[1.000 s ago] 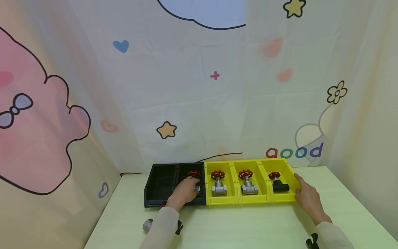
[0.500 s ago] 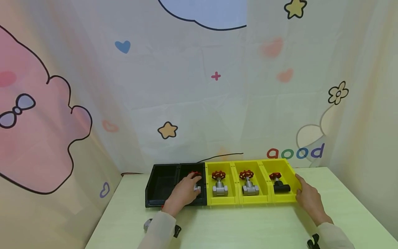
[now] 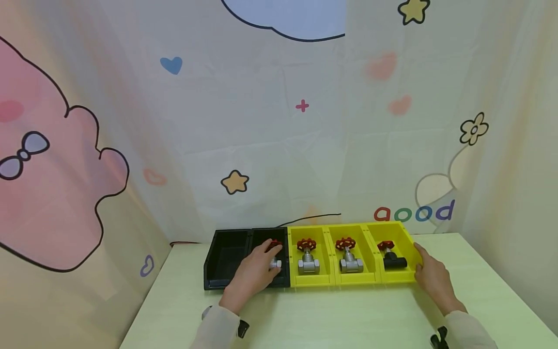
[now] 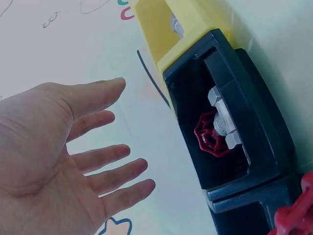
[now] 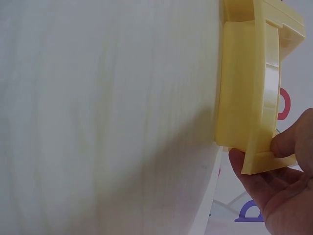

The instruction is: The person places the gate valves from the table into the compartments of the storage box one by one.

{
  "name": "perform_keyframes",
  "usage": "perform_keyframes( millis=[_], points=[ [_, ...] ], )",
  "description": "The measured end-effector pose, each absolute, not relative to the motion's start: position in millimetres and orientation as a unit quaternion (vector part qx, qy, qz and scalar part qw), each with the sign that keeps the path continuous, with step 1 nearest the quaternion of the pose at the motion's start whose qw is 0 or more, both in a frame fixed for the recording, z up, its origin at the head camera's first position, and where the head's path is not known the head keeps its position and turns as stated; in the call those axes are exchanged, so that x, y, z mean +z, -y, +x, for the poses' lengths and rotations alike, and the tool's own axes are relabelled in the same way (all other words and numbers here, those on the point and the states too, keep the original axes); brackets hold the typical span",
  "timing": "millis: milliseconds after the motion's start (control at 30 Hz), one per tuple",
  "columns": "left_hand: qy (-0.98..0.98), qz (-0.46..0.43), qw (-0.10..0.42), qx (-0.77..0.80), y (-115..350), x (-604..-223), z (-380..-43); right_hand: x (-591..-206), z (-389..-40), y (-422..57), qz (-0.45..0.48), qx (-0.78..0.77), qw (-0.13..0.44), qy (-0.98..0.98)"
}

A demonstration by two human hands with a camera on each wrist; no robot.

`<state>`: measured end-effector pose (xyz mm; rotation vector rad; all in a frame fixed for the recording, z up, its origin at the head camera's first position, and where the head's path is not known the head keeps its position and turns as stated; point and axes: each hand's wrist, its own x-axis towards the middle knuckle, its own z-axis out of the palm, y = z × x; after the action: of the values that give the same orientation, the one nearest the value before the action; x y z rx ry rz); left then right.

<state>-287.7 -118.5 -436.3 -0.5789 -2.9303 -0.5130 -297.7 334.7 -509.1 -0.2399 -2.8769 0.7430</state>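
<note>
My left hand [image 3: 250, 276] hovers over the right black bin [image 3: 257, 237], fingers apart. In the left wrist view, that hand [image 4: 73, 152] holds nothing. Inside this bin lies a metal gate valve [image 4: 222, 120] with a red handwheel [image 4: 208, 134], partly covered by my fingers in the head view. My right hand [image 3: 435, 281] grips the side wall of the rightmost yellow bin [image 3: 410, 249]. The right wrist view shows the thumb [image 5: 286, 142] inside the wall and fingers outside it. A black valve with a red handle [image 3: 394, 260] rests in that bin.
Two more yellow bins hold metal valves with red handwheels [image 3: 308, 261] [image 3: 350, 261]. Far left in the row stands another black bin [image 3: 228, 257]. On the table, a grey metal part [image 3: 206, 312] shows beside my left sleeve. Near it, a red handwheel [image 4: 293, 213] shows in the left wrist view.
My left hand has drawn back and to the left from the valve in the black bin, its fingers spreading. The right hand has stayed on the yellow bin.
</note>
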Motion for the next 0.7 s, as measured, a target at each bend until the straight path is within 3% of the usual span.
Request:
perform_keyframes(
  millis=[700],
  points=[
    [0.966, -0.193, 0.104, -0.136, 150, -442, -255, -512, -300, -337, -0.074, 0.242, 0.09, 0.963]
  ],
)
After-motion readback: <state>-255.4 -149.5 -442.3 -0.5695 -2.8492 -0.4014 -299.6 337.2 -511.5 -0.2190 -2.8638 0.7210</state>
